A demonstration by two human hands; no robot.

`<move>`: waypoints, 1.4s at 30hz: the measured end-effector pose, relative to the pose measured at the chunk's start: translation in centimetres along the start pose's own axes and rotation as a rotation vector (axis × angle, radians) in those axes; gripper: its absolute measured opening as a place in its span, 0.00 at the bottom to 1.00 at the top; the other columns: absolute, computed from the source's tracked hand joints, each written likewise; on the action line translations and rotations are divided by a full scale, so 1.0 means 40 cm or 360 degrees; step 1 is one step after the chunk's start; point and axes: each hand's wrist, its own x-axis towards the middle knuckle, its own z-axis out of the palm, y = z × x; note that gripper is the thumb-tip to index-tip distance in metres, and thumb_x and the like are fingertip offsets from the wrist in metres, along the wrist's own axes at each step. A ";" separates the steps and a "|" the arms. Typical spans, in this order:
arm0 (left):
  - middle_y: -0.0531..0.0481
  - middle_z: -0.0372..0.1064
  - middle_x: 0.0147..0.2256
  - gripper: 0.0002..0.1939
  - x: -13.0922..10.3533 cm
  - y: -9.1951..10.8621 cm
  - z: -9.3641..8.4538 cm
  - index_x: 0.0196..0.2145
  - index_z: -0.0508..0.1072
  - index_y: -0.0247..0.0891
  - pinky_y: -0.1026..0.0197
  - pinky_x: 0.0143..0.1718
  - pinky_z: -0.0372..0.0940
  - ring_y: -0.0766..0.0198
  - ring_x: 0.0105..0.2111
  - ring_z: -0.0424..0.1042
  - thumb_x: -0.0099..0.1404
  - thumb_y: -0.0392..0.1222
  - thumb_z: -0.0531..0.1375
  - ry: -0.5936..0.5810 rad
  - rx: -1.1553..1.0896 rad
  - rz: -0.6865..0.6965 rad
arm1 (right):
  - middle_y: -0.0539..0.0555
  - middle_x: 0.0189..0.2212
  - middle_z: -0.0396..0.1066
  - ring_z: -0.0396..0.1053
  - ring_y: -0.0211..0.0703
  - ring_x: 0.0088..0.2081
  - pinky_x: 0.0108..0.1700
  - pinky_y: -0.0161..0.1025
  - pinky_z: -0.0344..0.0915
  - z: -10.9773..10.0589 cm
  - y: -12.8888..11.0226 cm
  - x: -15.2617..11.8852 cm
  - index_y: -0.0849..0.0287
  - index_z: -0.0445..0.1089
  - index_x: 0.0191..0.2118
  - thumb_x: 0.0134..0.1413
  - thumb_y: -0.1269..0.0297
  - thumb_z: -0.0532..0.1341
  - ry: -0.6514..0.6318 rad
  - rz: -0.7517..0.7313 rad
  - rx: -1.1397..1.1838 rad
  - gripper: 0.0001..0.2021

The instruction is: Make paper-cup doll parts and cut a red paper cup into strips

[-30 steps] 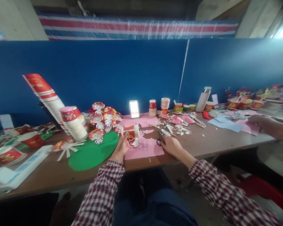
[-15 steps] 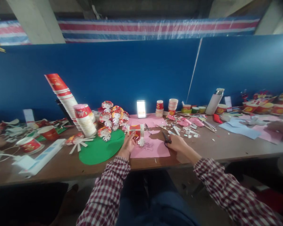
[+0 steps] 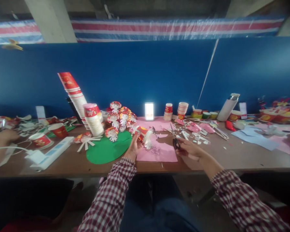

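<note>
Brown surface (image 3: 241,156); I see left hand (image 3: 134,147) grasping paper cup (image 3: 141,132), axis sideways; right hand (image 3: 189,150) grips scissors (image 3: 176,143), apart rightward.

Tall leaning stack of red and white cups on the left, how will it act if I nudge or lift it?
The tall stack would probably tip easily, since it's narrow and leans. It's likely light for its size, as it looks like thin paper. Lifted by the top cup, it might pull apart, because it seems merely nested.

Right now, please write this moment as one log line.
left hand: holds red paper piece; right hand: holds scissors; nearby: pink paper
</note>
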 end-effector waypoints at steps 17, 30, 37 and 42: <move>0.50 0.75 0.37 0.16 0.000 -0.001 0.005 0.36 0.73 0.39 0.57 0.43 0.66 0.58 0.41 0.73 0.50 0.47 0.68 -0.0048 0.0086 0.0110 | 0.46 0.26 0.61 0.57 0.29 0.23 0.22 0.28 0.55 0.176 0.071 0.032 0.57 0.61 0.51 0.45 0.53 0.65 -0.0224 -0.0345 -0.0330 0.27; 0.49 0.74 0.37 0.18 -0.019 0.015 0.026 0.40 0.72 0.41 0.51 0.43 0.67 0.58 0.38 0.73 0.53 0.49 0.65 0.0011 0.0050 0.0091 | 0.47 0.25 0.64 0.51 0.26 0.18 0.20 0.28 0.46 0.207 0.071 -0.050 0.60 0.62 0.43 0.48 0.44 0.60 -0.0564 -0.0085 -0.0451 0.25; 0.48 0.74 0.37 0.17 -0.015 0.012 0.021 0.40 0.72 0.39 0.53 0.42 0.67 0.59 0.37 0.73 0.54 0.50 0.64 -0.0012 0.0075 0.0034 | 0.47 0.24 0.65 0.51 0.25 0.16 0.18 0.27 0.45 0.219 0.081 -0.024 0.60 0.62 0.43 0.46 0.43 0.60 -0.0533 -0.0062 -0.0444 0.26; 0.47 0.73 0.38 0.18 -0.016 0.009 0.018 0.40 0.72 0.39 0.52 0.42 0.68 0.57 0.39 0.72 0.54 0.50 0.64 0.0009 0.0095 0.0034 | 0.46 0.24 0.64 0.50 0.24 0.15 0.17 0.27 0.45 0.230 0.076 -0.012 0.60 0.63 0.42 0.47 0.44 0.60 -0.0496 -0.0114 -0.0451 0.25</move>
